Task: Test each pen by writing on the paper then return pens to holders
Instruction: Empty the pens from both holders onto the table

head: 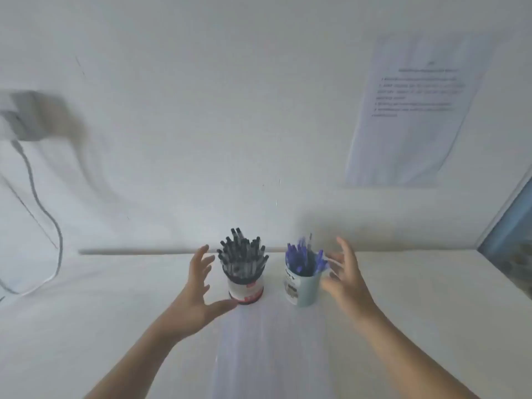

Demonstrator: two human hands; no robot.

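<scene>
1. My left hand [198, 286] is released, fingers spread and slightly bent, holding nothing. It sits at 9 o'clock of the red-and-white holder [246, 293], just beside it.
2. My left thumb reaches toward the base of that holder. I cannot tell whether it touches.
3. My right hand [347, 280] is also released, fingers fanned out and blurred, holding nothing. It is at 3 o'clock of the pale green mug [306, 290], close to its side. Contact is unclear.
4. The black pens [243, 256] stand packed in the red-and-white holder, leaning outward in a fan.
5. The blue pens [305, 257] stand in the pale green mug, which is at 3 o'clock of the first holder, a small gap between the two.
6. Both holders stand upright on the white table [431, 312] at my 12 o'clock, near its far edge by the wall [201, 110].
7. The paper [264, 349] lies flat on the table at 6 o'clock of the holders, between my forearms. It is pale and blurred, and I cannot make out any marks on it.
8. A printed sheet [414, 110] hangs on the wall toward 1 o'clock, its text too blurred to read.
9. At 10 o'clock a grey plug block [27, 116] sits on the wall, and a cable [43, 214] trails down from it.
</scene>
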